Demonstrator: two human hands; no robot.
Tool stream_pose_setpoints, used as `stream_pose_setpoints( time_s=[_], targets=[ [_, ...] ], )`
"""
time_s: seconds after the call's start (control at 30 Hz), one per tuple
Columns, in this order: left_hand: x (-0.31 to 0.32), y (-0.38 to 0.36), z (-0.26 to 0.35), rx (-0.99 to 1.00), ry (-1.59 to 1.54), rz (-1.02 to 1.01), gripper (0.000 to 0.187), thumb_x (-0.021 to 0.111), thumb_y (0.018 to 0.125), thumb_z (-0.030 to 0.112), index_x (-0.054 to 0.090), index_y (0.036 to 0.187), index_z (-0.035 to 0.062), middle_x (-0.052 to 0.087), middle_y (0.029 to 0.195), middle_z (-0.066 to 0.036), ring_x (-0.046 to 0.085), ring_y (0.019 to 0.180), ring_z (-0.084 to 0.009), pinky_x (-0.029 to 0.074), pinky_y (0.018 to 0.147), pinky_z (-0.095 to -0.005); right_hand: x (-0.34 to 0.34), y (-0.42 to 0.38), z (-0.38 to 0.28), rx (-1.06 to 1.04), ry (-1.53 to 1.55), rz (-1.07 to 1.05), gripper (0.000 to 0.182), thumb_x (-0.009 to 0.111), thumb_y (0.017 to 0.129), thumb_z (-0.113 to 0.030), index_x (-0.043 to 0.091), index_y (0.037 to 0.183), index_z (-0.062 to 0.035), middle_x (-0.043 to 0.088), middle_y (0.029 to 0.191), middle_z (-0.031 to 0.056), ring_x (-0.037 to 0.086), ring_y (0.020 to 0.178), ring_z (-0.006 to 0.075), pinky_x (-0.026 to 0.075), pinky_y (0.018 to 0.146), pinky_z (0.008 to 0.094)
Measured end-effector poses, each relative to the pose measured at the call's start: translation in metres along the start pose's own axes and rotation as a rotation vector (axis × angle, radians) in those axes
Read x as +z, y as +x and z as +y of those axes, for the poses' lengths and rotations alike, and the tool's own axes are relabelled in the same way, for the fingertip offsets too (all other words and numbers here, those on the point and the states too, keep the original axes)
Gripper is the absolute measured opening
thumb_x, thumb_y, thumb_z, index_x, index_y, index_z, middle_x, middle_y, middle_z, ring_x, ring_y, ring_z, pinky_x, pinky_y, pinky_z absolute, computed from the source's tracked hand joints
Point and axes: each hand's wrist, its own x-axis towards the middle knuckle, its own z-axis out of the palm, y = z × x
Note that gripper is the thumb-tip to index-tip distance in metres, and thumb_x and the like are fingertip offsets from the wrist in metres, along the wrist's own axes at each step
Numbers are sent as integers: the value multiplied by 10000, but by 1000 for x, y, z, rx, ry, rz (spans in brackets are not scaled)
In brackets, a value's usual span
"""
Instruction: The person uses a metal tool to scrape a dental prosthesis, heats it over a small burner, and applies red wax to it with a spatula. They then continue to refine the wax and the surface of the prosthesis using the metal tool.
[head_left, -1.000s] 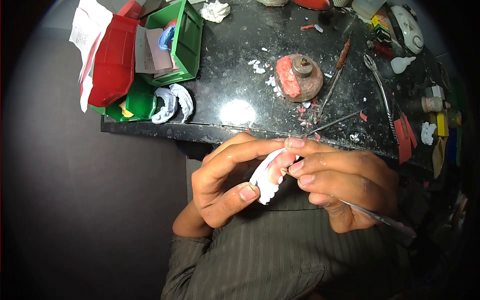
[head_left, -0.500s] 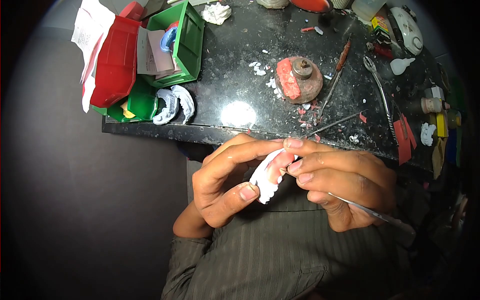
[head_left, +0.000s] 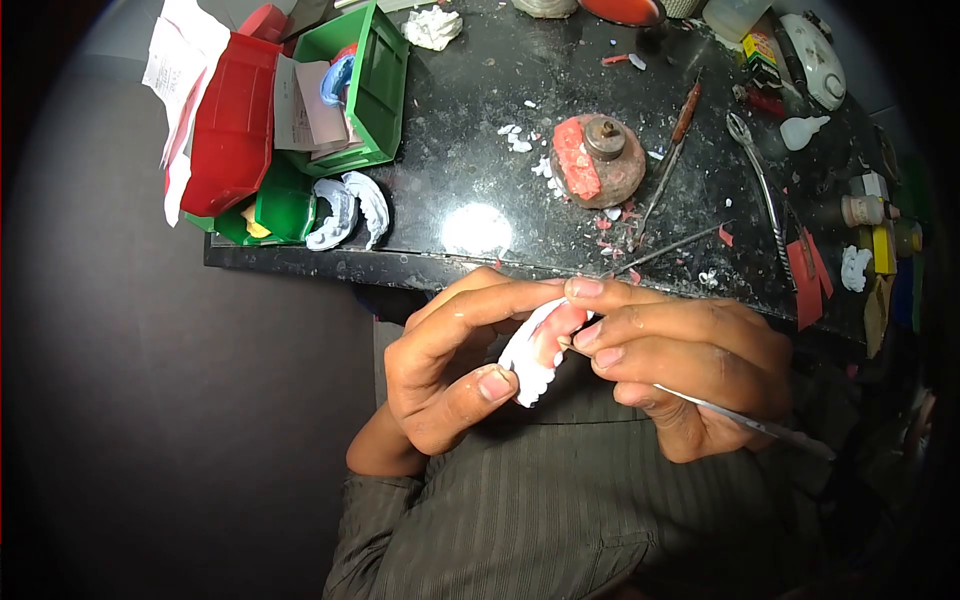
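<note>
A white plaster dental cast (head_left: 525,368) with pink wax (head_left: 556,333) on it is held over my lap, in front of the bench edge. My left hand (head_left: 445,365) grips it, thumb on the near end and index finger along the far side. In my right hand (head_left: 690,365) is a thin metal wax carver (head_left: 745,420). Its handle sticks out past the thumb to the lower right, and its tip lies at the edge of the pink wax by the teeth. The right index fingertip meets the far end of the cast. My fingers partly hide the carver and the cast.
On the black bench (head_left: 450,130) stands a round burner (head_left: 605,165) with pink wax on it. A brown-handled knife (head_left: 682,125), a metal tool (head_left: 765,190) and pink wax sheets (head_left: 808,275) lie to the right. Green bins (head_left: 385,90), a red bin (head_left: 230,130) and grey-white casts (head_left: 335,215) are at left.
The carver has shifted slightly in my right hand, its handle end a little lower and its tip more visible at the wax. My left hand and the cast are almost unmoved.
</note>
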Motion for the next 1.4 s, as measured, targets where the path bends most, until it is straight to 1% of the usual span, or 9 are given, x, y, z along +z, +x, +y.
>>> stream_pose_setpoints(
  time_s=[0.1,0.2,0.43,0.5,0.57,0.8,0.87,1.03,1.4],
  targets=[
    [-4,-1,-5,39,-69,-28,568,655,858,148,487,1302,-163,607,1075,-215,628,945,-237,495,854,-358,-3,0,-5,73,-2,3,141,569,970,-92,579,1011,43,651,902,191,704,889,323,583,874,501],
    [3,1,-12,149,-30,20,696,733,762,-71,388,1360,-167,546,1178,-230,623,1097,-323,489,987,-432,-4,-1,4,80,9,64,122,528,979,-61,574,1022,43,631,961,205,687,943,339,577,895,483],
    [6,2,-16,170,-44,21,703,722,769,-97,354,1364,-163,529,1194,-240,602,1133,-319,538,948,-435,1,-1,6,-1,-30,54,166,532,987,-96,552,1031,63,608,959,217,682,948,350,598,866,464],
    [5,1,-12,153,-37,12,706,724,773,-89,349,1366,-165,524,1199,-238,601,1133,-313,539,943,-431,1,-1,3,5,-37,36,190,545,987,-117,550,1022,69,606,957,223,685,935,346,604,855,469],
    [5,1,-10,135,-29,4,708,725,776,-82,344,1368,-167,518,1204,-236,599,1132,-307,539,939,-427,5,-1,1,2,-30,137,148,696,863,-17,643,989,39,684,964,187,712,943,297,618,805,360],
    [3,1,-8,125,-49,-16,693,738,790,28,395,1357,-176,548,1123,-198,602,1040,-237,525,876,-355,6,-1,5,-27,-27,125,144,707,860,-45,640,967,25,687,969,183,714,944,305,627,780,364],
    [-1,2,-9,129,-22,-44,682,735,794,68,422,1349,-178,562,1083,-186,599,996,-214,519,841,-330,2,-1,7,-80,18,15,178,565,977,-103,554,1028,67,616,981,225,695,929,340,581,887,495],
    [-5,1,-7,112,46,-70,657,700,808,142,466,1333,-175,572,990,-157,569,878,-180,488,769,-296,2,-3,2,-15,-5,9,168,571,975,-108,565,1012,56,625,975,210,702,912,327,585,882,483],
    [-3,1,-6,109,32,-47,658,703,811,156,469,1326,-180,574,972,-159,565,860,-185,476,771,-305,0,-1,-3,15,-74,-20,155,592,964,-106,578,998,45,648,942,190,711,890,317,598,867,448]
  ],
)
